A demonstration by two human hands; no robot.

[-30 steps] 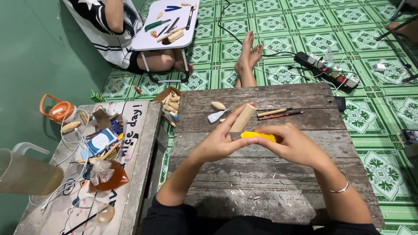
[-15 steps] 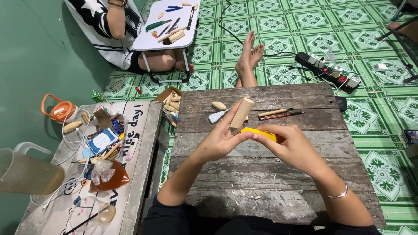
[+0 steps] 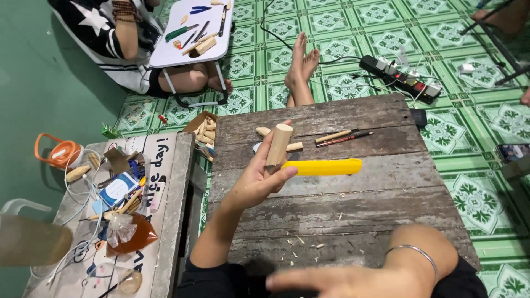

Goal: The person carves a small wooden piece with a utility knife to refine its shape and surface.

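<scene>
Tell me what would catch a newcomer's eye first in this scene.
First, the left hand raised over the weathered wooden table, gripping a pale wooden dowel together with a bright yellow-handled knife that sticks out to the right. Next, the right hand, blurred and empty, low at the near edge. Behind, the green patterned floor tiles fill the background.

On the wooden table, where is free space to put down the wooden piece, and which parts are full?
The planks right of the yellow knife, toward the table edge, are bare, as is the strip between the left hand and the right hand, apart from shavings. It is crowded near the pencils and wood pieces. The side board is cluttered.
</scene>
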